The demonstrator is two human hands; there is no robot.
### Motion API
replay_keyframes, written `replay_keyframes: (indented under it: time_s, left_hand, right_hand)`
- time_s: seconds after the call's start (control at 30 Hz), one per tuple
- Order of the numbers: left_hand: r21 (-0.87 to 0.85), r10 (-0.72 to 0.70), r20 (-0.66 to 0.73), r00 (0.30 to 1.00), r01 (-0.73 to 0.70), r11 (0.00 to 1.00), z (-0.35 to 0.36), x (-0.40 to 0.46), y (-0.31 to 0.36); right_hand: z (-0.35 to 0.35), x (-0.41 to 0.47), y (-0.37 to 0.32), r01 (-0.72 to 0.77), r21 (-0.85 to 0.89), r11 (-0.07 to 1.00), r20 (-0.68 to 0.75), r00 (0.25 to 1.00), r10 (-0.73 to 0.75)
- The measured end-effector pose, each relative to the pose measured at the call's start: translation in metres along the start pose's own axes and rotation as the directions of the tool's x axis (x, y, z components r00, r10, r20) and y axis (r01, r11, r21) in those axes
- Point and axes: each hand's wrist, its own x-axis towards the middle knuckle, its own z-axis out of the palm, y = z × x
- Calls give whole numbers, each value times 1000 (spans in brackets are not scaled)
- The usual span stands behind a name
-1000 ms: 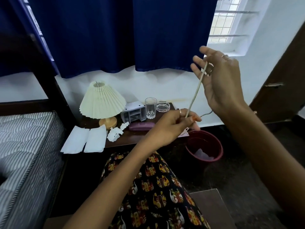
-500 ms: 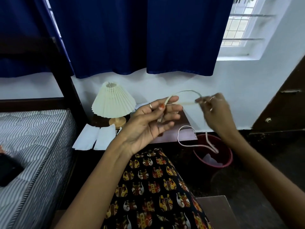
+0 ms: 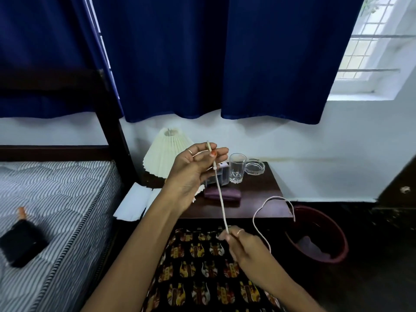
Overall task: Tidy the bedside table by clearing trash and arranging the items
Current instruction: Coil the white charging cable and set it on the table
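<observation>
Grip, left hand [image 3: 191,174]: thumb and fingers pinched shut on the upper end of a thin white cord [image 3: 220,197], held up over the back left part of the tabletop [image 3: 258,199]. Grip, right hand [image 3: 245,246]: closed on the same cord lower down, in front of the tabletop's front edge, above the patterned lap. Cord runs taut between the two hands; the slack loops past the right hand toward the red bin [image 3: 319,235] on the floor beside the tabletop's right edge.

On the tabletop: pleated lamp [image 3: 164,154] at the back left, glass [image 3: 237,167] and ashtray [image 3: 255,166] along the back edge, purple case [image 3: 222,194] mid-surface, white papers [image 3: 132,203] overhanging the front left corner.

Risks, as judged: the swinging slack could snag the bin rim or sweep the glass over if the hands pull wide; the loose papers could slide off the corner.

No readable brands, labels or writing
</observation>
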Motion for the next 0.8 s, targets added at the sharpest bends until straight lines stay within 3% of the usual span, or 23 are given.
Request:
replay_keyframes:
  time_s: [0.2, 0.43, 0.6, 0.8]
  left_hand:
    - [254, 15, -87, 996, 8, 967, -14, 14, -12]
    - [392, 41, -52, 998, -18, 920, -12, 20, -30]
    - [504, 33, 28, 999, -43, 863, -14, 20, -37]
    - [600, -34, 125, 992, -48, 798, -18, 14, -40]
  right_hand:
    - [-14, -11, -13, 98, -243, 965, 21, 995, -96]
    - [-45, -16, -44, 196, -400, 895, 104, 980, -168]
    - [-72, -6, -51, 162, -536, 829, -19, 979, -204]
    - [-103, 14, -65, 156, -510, 846, -169, 946, -276]
